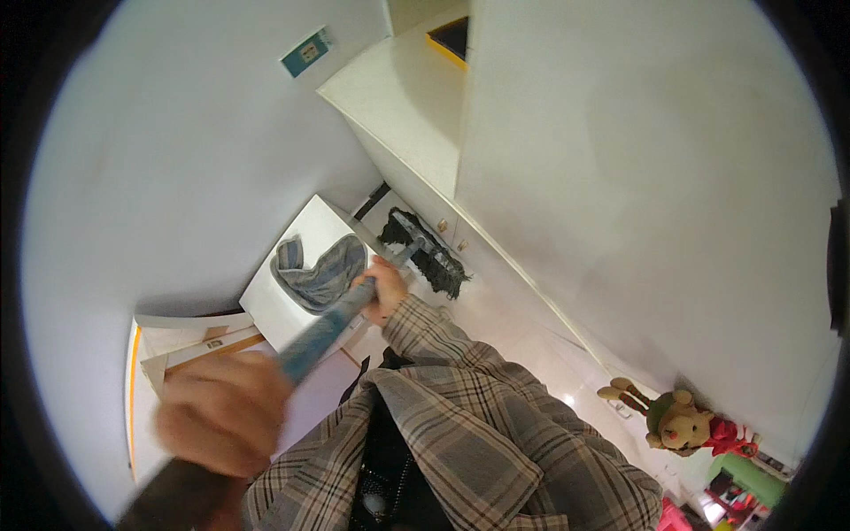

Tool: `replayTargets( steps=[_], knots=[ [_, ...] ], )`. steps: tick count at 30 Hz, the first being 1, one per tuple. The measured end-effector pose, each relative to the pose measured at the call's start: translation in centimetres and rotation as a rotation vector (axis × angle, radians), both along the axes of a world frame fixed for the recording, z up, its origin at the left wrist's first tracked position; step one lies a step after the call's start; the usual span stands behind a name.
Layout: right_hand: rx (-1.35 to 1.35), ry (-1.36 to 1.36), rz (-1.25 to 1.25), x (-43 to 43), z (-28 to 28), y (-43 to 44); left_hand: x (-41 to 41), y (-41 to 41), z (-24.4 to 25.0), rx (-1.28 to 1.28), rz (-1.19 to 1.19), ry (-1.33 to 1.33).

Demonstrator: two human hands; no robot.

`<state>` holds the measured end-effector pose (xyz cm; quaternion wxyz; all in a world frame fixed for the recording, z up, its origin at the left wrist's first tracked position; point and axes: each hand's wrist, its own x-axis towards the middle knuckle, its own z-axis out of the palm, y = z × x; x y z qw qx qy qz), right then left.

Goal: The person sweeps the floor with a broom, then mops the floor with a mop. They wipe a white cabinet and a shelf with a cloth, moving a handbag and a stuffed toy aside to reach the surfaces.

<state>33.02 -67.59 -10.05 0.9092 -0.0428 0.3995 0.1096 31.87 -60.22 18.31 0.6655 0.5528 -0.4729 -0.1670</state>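
My left hand (222, 411), blurred and close to the camera at the lower left, is closed around the blue handle (322, 342) of a mop. Further down the handle, my right hand (385, 292) also grips it, its wrist in a plaid sleeve. Beyond my right hand, the mop head (425, 252) with dark shaggy fringe rests on the pale floor beside a white cabinet with small knobs. A striped grey-blue cloth (322, 275) lies on a white box-like unit (315, 216), left of my right hand.
A long white ledge (405, 99) holds a yellow-edged dark object (451, 43). A wall socket (307, 52) is at upper left. White and brown panels (212, 345) stand at the left. A plush bear (684, 425) and a green object (754, 481) are at lower right.
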Motion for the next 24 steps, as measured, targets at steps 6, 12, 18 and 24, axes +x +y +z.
replayTargets(
  steps=[6, 12, 18, 24],
  knots=[
    [0.224, -0.269, -0.011, 4.3, -0.8, 1.3, 4.3, 0.4, 1.8, 0.14, 0.663, -0.329],
    [0.226, -0.195, -0.125, 8.7, -14.9, 0.4, 8.4, -5.9, -9.1, 0.005, 0.869, -0.091],
    [0.052, -0.223, -0.242, 8.1, -13.4, 2.6, 10.4, -2.4, -9.9, -0.078, 0.503, -0.12],
    [-0.018, -0.063, -0.308, 8.3, -13.2, 4.3, 13.5, 0.8, -11.3, -0.118, 0.329, -0.157]
  ],
)
